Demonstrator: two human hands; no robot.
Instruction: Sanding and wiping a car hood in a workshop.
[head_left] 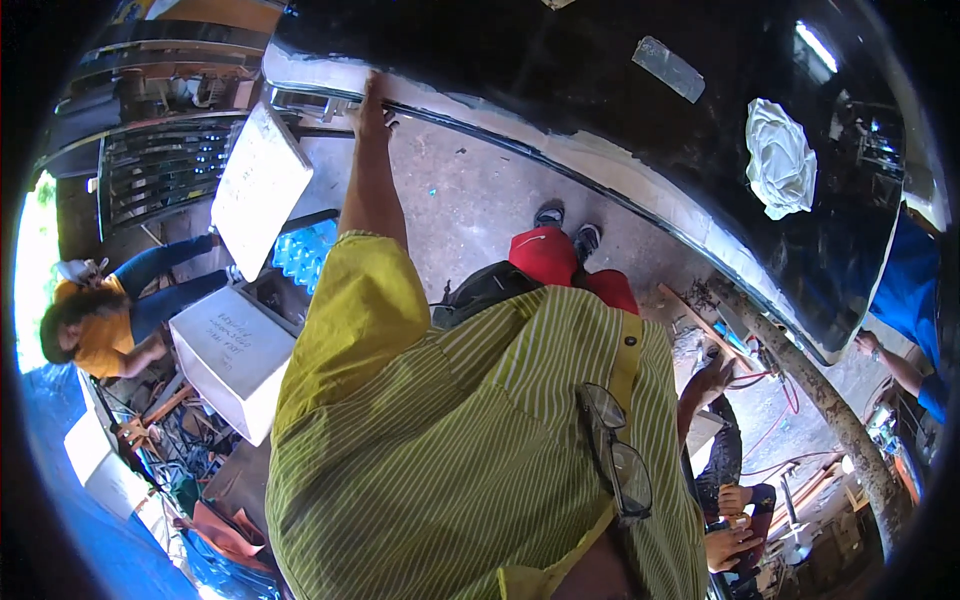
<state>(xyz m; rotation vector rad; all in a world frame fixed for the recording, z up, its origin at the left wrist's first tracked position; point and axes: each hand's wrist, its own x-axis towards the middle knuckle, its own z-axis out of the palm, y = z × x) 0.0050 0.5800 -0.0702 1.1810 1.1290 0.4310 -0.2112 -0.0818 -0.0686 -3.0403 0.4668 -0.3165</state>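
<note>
At the far left, a person [97,345] in an orange top and blue trousers sits or crouches beside a white box [222,335]. Just beyond the box, a white board [262,190] stands tilted, with blue plastic [303,252] right of it. Next comes the left hand [375,105], at the end of a stretched arm, touching the pale border of the black panel [570,60]. One finger reaches up onto that border and others show at the rim below; whether they grip it, I cannot tell. The panel spans the top of the view from here to the right side, above the floor [450,180]. Glasses [617,450] hang on the striped shirt [440,430]. Beside the shirt, the right hand [714,376] is low and well apart from the panel; its fingers are too small to read, so I cannot tell whether they hold anything. A grey patch [669,69] and then a crumpled white cloth [780,160] lie on the panel. Farther right, near its corner, is a co-worker's blue sleeve [912,290].
</note>
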